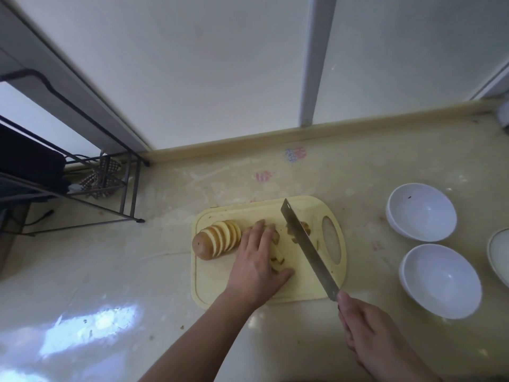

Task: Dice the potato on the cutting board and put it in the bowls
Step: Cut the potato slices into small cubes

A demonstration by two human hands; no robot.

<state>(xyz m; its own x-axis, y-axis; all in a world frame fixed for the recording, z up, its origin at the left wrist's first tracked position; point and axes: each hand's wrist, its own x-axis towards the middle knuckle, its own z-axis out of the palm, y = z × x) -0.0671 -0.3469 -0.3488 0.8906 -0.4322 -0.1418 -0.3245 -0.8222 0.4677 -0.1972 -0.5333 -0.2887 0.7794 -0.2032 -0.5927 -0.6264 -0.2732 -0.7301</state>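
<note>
I see the sliced potato (pixel 216 241) fanned on the cutting board's (pixel 248 295) left end; left hand (pixel 257 260), fingers straight, presses strips beside it; right hand (pixel 366 326) grips the knife (pixel 308 245); two white bowls (pixel 421 212) sit right, apart.

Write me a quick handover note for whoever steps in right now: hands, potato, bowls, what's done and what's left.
Left hand: flat on potato slices mid-board, fingers straight.
Right hand: grips the knife, blade over the cutting board.
Sliced potato fanned at the board's left end; a few cut pieces beyond the blade.
Two white bowls to the right, both empty.
Left: dice everything, fill the bowls.
</note>
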